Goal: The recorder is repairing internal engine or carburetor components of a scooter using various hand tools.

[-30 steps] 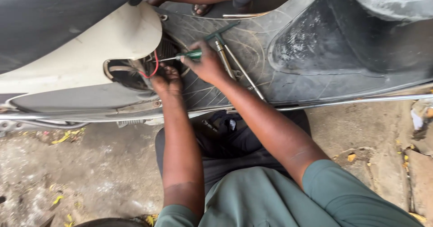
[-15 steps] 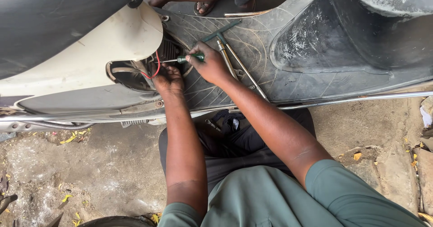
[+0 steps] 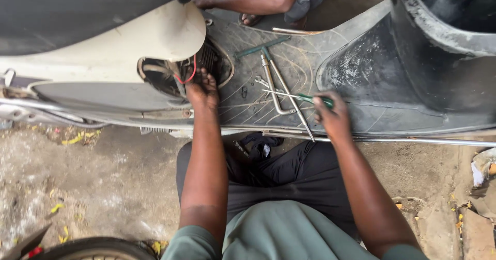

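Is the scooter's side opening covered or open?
Open: the side opening shows a red wire and dark parts inside, left hand at its edge.

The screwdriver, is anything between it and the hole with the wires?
Nothing blocks it. The right hand holds the screwdriver over the footboard. The T-wrenches lie flat below it, and the left hand sits at the hole.

Soft, even daylight fell from above, leaving only faint shadows under the scooter's floorboard (image 3: 289, 79). No glare showed. The right hand (image 3: 333, 116) and its screwdriver (image 3: 297, 97) looked slightly motion-blurred; frame edges bent mildly.
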